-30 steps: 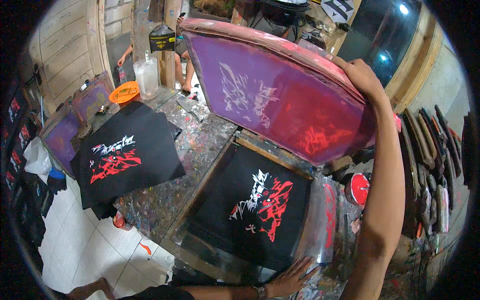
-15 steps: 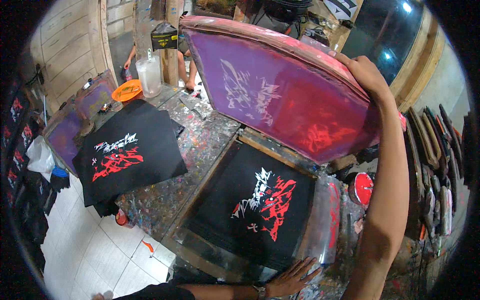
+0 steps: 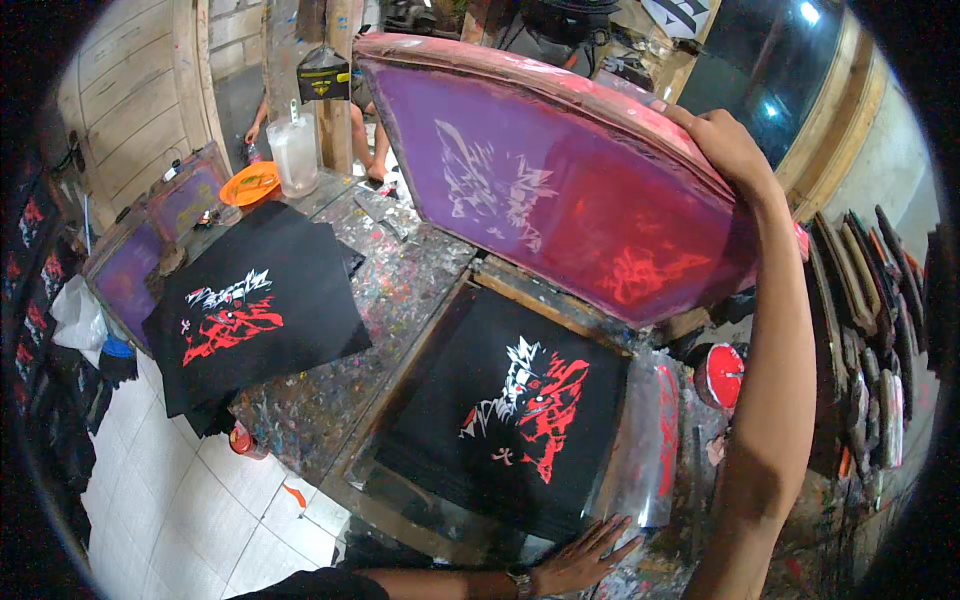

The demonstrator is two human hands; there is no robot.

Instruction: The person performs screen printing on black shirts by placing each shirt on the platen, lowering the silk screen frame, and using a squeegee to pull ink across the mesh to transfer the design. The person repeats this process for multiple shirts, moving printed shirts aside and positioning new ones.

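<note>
My right hand (image 3: 722, 145) is closed over the top edge of a screen-printing frame (image 3: 590, 175), which stands tilted up with its purple and red mesh showing a design. Below the raised frame lies a black printed sheet (image 3: 430, 420) with a white and red design. It appears to rest on a stack of similar sheets. At the near corner of that stack, my left hand (image 3: 585, 562) lies flat with fingers stretched out, close to the lower end of a clear plastic strip (image 3: 645, 440) smeared red along one side.
On the left, more black printed sheets (image 3: 320, 320) lie on the paint-spattered table (image 3: 300, 425). Behind them are an orange bowl (image 3: 236, 190) and a clear pitcher (image 3: 295, 160). A tub of red ink (image 3: 722, 375) stands right, near a row of upright boards (image 3: 870, 330). Another person's leg (image 3: 375, 150) shows behind.
</note>
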